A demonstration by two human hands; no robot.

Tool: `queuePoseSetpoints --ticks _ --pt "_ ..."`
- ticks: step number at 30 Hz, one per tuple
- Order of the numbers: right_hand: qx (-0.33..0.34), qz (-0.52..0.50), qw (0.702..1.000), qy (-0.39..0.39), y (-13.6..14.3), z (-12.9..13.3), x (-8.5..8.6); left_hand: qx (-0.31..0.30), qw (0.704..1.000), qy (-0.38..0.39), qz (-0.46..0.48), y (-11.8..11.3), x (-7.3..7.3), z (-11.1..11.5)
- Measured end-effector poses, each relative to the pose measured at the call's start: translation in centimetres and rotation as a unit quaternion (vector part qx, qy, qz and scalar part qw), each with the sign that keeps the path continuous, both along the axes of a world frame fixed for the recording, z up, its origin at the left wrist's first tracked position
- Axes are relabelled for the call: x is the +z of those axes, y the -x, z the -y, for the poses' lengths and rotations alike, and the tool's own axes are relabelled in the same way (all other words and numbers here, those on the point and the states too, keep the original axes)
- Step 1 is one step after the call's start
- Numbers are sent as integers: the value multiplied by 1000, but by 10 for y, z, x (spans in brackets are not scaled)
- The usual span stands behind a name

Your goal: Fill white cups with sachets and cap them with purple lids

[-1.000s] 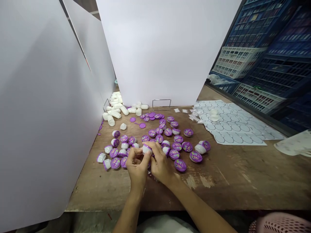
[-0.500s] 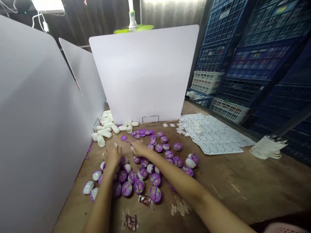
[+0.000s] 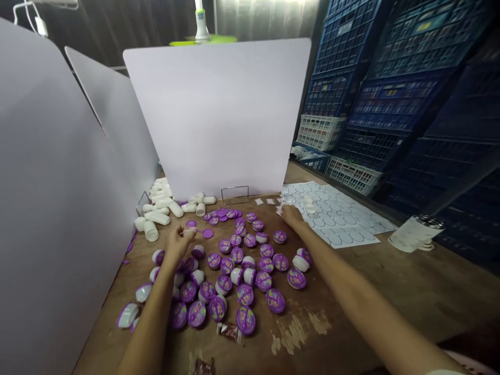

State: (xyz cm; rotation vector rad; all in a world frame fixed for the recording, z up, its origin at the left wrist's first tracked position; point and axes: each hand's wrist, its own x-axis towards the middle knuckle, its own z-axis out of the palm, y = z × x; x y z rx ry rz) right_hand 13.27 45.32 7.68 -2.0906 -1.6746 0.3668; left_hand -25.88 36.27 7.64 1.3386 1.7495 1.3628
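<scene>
My left hand [image 3: 179, 244] is closed in a pinch around a small white cup [image 3: 189, 231], mostly covered by the fingers. Just right of it a round purple lid [image 3: 208, 234] shows, with a thin purple strip running toward the fingers. At the far right of the pile, my right hand [image 3: 292, 214] reaches down to the small clear packets [image 3: 279, 209], fingers bent together. Its fingertips touch the packets, but what they pinch is hidden. Between my arms lie many white cups with printed purple lids [image 3: 245, 295], some upright, some on their sides.
White bottle-shaped containers [image 3: 157, 216] are heaped at the back left. Loose purple lids [image 3: 222, 213] lie behind the cups. White sheets with oval outlines [image 3: 332, 208] spread at right, near a white mug [image 3: 416, 233]. White panels [image 3: 219, 120] border the table. A brown wrapper [image 3: 229, 332] lies in front.
My right hand has moved from beside the left hand across to the clear packets at right. My left hand stays near its place, now showing a white cup in its pinch. The view has shifted slightly.
</scene>
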Motion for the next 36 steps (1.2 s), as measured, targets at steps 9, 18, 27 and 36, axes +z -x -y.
queuePoseSetpoints --ticks 9,18,27,36 --pt "184 -264 929 -184 122 82 15 -211 875 44 434 -68 25 88" --pt "386 -220 884 -144 211 238 13 -24 877 -46 478 -50 -1 155" --pt "395 -80 912 74 211 291 -31 20 905 -43 423 -39 -20 176" --pt "401 -163 888 -154 215 229 -3 -3 941 -62 334 -77 -27 171"
